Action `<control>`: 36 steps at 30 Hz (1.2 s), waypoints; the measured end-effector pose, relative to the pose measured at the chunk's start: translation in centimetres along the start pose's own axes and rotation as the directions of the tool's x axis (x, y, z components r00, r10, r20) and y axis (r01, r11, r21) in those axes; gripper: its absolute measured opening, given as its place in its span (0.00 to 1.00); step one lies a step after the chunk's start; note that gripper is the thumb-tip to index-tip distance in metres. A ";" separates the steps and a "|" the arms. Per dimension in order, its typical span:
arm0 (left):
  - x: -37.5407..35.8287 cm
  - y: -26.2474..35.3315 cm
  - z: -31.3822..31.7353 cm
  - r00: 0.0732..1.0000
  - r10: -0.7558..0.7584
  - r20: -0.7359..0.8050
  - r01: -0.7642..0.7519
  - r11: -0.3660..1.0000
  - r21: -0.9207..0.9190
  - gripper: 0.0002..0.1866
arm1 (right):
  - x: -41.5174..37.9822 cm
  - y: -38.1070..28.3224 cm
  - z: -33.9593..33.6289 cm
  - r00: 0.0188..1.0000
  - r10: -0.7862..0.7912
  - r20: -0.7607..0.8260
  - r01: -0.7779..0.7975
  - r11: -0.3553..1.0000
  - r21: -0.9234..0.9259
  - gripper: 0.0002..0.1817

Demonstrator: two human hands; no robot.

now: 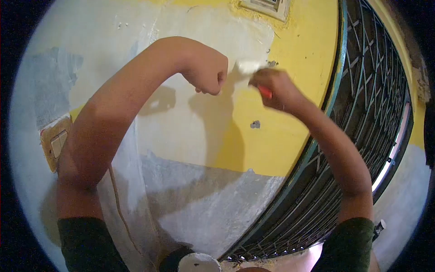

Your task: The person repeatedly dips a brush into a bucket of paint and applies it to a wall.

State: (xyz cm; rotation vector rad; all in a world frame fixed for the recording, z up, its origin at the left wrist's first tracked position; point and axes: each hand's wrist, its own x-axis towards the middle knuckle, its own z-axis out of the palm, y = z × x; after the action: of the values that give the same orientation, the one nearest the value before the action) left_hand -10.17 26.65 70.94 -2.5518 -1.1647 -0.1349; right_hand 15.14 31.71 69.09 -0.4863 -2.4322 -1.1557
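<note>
Two hands up at the wall, both near 12 o'clock of the view. Right hand is closed round a tool w/ a red handle; a pale, blurred blade or brush end sticks out past the knuckles toward approx 10 o'clock, pressed on or just off the plaster — too smeared to tell which. Tool's long axis runs roughly 4-to-10 o'clock, handle low-right, working end up-left.

Left hand is balled into a fist, holding nothing visible, forearm bent across from 8 o'clock. It sits just beside the tool tip, at the tip's 9 o'clock, apart from it. So the right hand has the tool; the left is only close by.

Wall patch under the tip is whitish filler over yellow paint; the edge between the two falls about where the tip is. Yellow runs on to 3 o'clock of the tip, as far as the green metal grille. Small grey hole at 6 o'clock of the right hand, well apart. Switch plate far at 8 o'clock. White container rim at bottom, 6 o'clock, contents unclear.
</note>
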 end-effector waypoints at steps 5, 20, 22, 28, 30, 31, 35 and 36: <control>-0.3 0.9 0.1 1.000 -0.009 -0.007 0.008 0.999 -0.036 0.14 | -3.2 -5.8 0.1 0.910 0.181 0.372 -0.274 0.937 0.216 0.09; 0.2 1.1 1.2 0.984 0.147 0.105 -0.123 0.970 -0.209 0.14 | 8.3 5.4 -11.8 0.915 0.390 -0.102 -0.397 0.916 -0.061 0.08; 0.4 1.0 1.3 0.984 0.144 0.105 -0.123 0.975 -0.187 0.14 | 7.3 6.2 -9.1 0.968 0.226 -0.112 -0.241 0.959 -0.151 0.09; 0.3 1.3 1.2 0.985 0.142 0.099 -0.124 0.977 -0.171 0.14 | -1.9 -1.7 1.9 0.971 0.147 0.186 -0.133 0.987 -0.086 0.17; 0.2 1.6 1.2 0.983 0.156 0.093 -0.141 0.978 -0.153 0.14 | -4.7 -5.8 3.0 0.968 0.101 0.229 -0.107 0.994 0.013 0.16; 0.0 1.8 1.2 0.986 0.138 0.095 -0.121 0.978 -0.173 0.14 | -5.5 -6.9 3.2 0.964 0.076 0.255 -0.090 0.995 0.042 0.15; -0.1 2.1 1.1 0.986 0.134 0.100 -0.114 0.976 -0.183 0.14 | -4.9 -5.9 1.1 0.949 0.159 0.272 -0.251 0.902 0.350 0.06; -0.1 2.0 1.2 0.986 0.134 0.097 -0.115 0.977 -0.182 0.14 | -3.9 -4.9 -0.1 0.910 0.254 0.328 -0.389 0.799 0.459 0.05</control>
State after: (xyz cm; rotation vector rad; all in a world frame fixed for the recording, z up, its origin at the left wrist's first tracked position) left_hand -8.74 25.75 69.29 -2.8117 -1.0699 -0.0725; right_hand 16.19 28.16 64.01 -0.8708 -2.5886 -0.2803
